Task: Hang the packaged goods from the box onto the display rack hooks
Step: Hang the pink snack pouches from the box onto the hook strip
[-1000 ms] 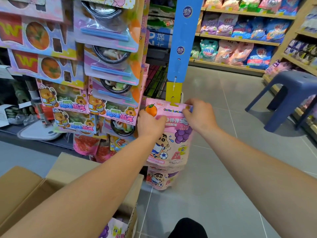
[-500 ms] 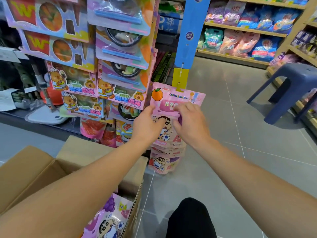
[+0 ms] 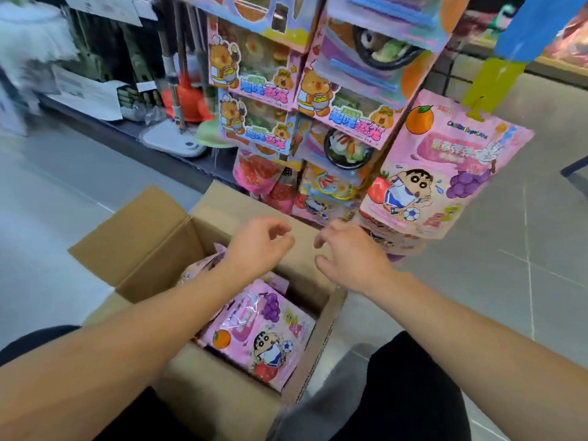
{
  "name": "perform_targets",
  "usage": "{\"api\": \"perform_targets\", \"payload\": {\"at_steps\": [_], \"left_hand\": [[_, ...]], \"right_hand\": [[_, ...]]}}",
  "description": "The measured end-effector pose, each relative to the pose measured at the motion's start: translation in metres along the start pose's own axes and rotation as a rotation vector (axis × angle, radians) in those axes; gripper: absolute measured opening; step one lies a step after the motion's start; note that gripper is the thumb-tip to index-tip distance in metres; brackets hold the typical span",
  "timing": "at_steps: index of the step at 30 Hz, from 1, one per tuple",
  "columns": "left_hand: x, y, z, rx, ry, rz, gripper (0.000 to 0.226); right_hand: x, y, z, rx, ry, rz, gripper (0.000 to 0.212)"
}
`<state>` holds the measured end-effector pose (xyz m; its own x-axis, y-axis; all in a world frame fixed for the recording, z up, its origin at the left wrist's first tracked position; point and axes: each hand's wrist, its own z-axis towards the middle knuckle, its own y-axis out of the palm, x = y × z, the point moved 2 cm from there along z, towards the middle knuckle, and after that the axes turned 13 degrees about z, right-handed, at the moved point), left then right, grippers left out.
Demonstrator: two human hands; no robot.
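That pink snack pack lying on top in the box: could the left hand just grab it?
Probably yes. The left hand hovers empty over the open box, and the pack lies uncovered on top.

Beneath the left hand (image 3: pixel 257 246) and right hand (image 3: pixel 346 259), both held with nothing gripped, the cardboard box (image 3: pixel 152 249) is open-topped and entered freely from above. The pink packets (image 3: pixel 264 329) fill its floor below them. Beyond the right hand, passage is blocked by the hung packet (image 3: pixel 445 173) and the boxed toys (image 3: pixel 286 90).
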<state>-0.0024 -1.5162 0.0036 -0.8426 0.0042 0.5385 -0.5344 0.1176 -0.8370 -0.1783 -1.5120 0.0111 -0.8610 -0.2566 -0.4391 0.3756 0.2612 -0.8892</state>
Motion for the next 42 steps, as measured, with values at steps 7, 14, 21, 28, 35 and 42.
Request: {"api": "perform_targets", "payload": {"at_steps": [7, 14, 21, 28, 35, 42], "left_hand": [[-0.096, 0.013, -0.004, -0.222, -0.114, 0.166, 0.022], [-0.159, 0.037, 0.004, -0.319, -0.167, 0.175, 0.038], [-0.196, 0.053, 0.007, -0.424, -0.152, 0.153, 0.043], [-0.214, 0.060, 0.015, -0.539, -0.085, 0.177, 0.038], [-0.211, 0.071, 0.018, -0.659, -0.050, 0.209, 0.046], [-0.197, 0.076, 0.021, -0.638, 0.004, 0.289, 0.034]], "right_hand": [[-0.038, 0.074, 0.032, -0.279, 0.012, -0.011, 0.022], [-0.050, 0.151, 0.074, -0.462, 0.097, -0.033, 0.029], [-0.037, 0.212, 0.106, -0.561, 0.152, -0.006, 0.063], [-0.040, 0.251, 0.113, -0.576, 0.088, -0.210, 0.064], [-0.031, 0.236, 0.109, -0.428, 0.081, -0.003, 0.011], [-0.016, 0.196, 0.106, -0.181, 0.128, 0.297, 0.013]]}}
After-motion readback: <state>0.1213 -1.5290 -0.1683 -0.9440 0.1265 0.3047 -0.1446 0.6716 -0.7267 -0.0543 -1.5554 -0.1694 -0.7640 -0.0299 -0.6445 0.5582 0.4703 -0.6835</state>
